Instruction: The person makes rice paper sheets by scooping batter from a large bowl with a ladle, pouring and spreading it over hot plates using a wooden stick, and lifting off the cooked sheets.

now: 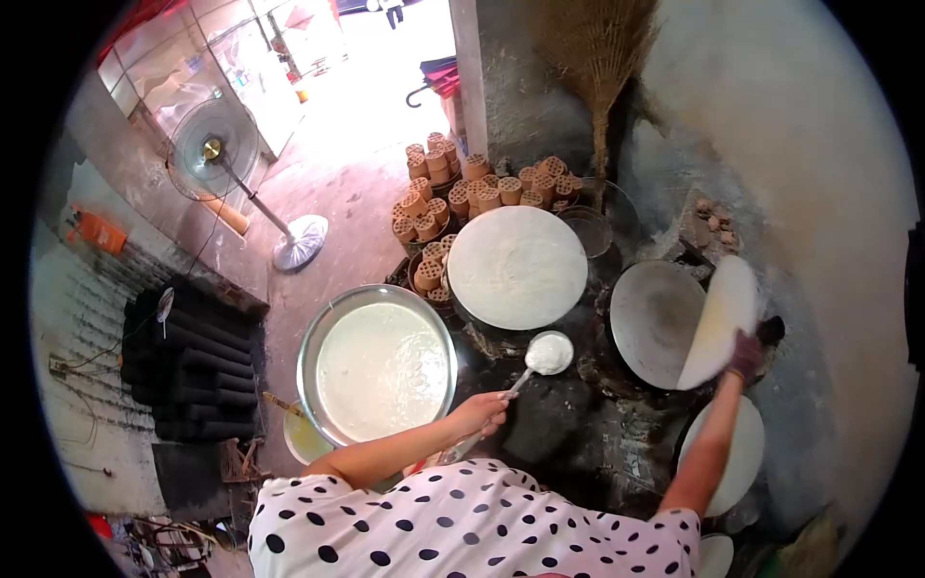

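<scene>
Left hand (479, 416): closed round the handle of the ladle (518, 385), fingers together, held out in front of me with the bowl facing up
Ladle load: thick white batter (549, 354), heaped in the bowl above the dark work surface (540, 429)
Right hand (746, 354): in a dark glove, clamped on the edge of the pale round piece (730, 308), though the glove hides how each finger lies
Pale round piece: tipped up at the right side of the pan (655, 318), partly yellowish; lid or sheet, I cannot tell, nor whether it touches the rim
Pan: greyish inside, part of it hidden from me by the piece
Basin (306, 371): wide, metal, on my left, with more white batter inside
White disc (517, 270): lying flat beyond the ladle, between basin and pan
Step in hand: I judge it to be clearing the pan, with a ladleful ready
Next move: as I read it, calls for a level ladle on the left while the right takes the piece clear of the pan without scraping its rim
</scene>
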The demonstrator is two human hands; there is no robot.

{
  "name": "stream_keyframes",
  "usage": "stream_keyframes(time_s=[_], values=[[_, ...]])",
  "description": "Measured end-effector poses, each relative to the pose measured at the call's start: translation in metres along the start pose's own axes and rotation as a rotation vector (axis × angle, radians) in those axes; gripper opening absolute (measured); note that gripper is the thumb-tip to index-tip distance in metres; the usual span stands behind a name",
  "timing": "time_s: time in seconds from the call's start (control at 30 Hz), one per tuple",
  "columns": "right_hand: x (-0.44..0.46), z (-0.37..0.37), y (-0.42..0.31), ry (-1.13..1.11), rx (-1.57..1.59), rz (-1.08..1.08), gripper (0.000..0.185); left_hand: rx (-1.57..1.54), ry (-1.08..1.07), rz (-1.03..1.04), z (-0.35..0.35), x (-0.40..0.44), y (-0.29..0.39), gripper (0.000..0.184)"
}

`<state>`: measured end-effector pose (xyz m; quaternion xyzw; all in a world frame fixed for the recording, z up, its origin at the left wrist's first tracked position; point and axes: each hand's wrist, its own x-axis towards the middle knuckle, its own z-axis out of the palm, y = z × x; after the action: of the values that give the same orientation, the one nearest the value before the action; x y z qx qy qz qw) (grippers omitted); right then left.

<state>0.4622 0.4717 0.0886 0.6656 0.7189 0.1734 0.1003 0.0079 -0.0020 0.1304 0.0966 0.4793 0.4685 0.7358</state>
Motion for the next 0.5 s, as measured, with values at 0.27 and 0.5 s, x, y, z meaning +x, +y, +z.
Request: stream_keyframes(time_s=[0.27, 0.5], values=[[-0.390, -0.140, 0.283, 0.952, 1.679, 0.950, 0.047, 0.247, -0.309, -0.065, 0.075, 0.021, -0.055, 0.035], [-0.823, -0.217, 0.367, 1.303, 1.402, 1.651, 0.043, 0.358, -0.564, -0.440, 0.156, -0.004, -0.171, 0.034]])
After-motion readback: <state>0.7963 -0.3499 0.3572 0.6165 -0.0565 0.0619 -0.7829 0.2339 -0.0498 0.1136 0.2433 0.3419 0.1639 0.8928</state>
